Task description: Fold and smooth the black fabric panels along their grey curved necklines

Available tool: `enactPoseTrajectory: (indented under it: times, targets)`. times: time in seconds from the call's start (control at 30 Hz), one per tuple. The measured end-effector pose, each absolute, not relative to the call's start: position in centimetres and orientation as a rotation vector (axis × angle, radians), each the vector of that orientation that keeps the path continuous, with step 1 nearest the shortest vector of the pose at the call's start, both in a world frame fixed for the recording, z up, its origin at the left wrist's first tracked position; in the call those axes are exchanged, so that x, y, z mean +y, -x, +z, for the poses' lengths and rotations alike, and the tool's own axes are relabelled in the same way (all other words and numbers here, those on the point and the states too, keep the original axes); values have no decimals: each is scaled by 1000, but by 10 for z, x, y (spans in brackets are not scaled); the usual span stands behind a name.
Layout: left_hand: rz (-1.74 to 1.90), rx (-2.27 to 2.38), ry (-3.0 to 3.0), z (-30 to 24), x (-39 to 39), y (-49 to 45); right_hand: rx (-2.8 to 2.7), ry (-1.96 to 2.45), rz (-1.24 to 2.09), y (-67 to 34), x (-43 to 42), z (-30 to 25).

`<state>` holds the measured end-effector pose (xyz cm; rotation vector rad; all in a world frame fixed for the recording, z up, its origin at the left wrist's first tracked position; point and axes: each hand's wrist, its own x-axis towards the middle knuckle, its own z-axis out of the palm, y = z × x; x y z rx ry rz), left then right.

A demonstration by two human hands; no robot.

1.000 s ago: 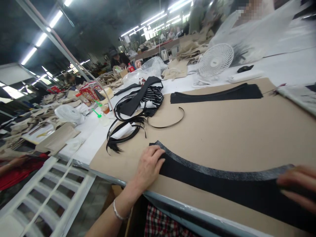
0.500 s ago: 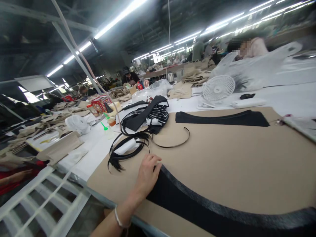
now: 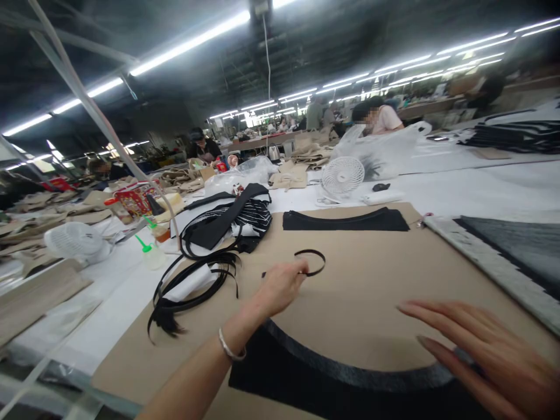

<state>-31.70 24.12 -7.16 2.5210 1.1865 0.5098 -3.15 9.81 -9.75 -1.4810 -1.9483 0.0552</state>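
My left hand [image 3: 283, 287], with a bracelet at the wrist, is closed on a thin black strip [image 3: 322, 261] that curls up past its fingertips. Below it a curved black fabric piece [image 3: 332, 376] with a greyish band along its inner edge lies on the brown board [image 3: 350, 297]. Over the right end of that piece hovers my right hand [image 3: 485, 350], fingers stretched out and apart, somewhat blurred. To the left of my left hand is a coil of black strips [image 3: 192, 303] with white paper wrapped on it.
A second curved black piece [image 3: 345, 220] lies at the board's far edge. Behind it stand a white fan [image 3: 343, 177] and a plastic bag [image 3: 385, 151]. Green-tipped bottles [image 3: 153, 256] and another fan [image 3: 76, 240] are at left. Several people work farther back.
My left hand has left the tip of the curved fabric piece and taken hold of the loose thin strip. My right hand has come into view. The camera has turned right.
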Motion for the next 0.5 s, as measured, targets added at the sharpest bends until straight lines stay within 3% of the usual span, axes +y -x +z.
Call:
enactPoseTrajectory:
  times: [0.13, 0.23, 0.4, 0.5]
  targets:
    - [494, 912, -2506, -33, 210, 291, -2312, 1270, 79, 82, 139, -55]
    - [717, 938, -2528, -17, 204, 296, -2361, 1414, 390, 98, 164, -28]
    - [1512, 1448, -2227, -22, 203, 314, -1862, 1377, 863, 87, 177, -10]
    - [1260, 1187, -1848, -36, 198, 300, -1510, 1146, 1145, 88, 173, -8]
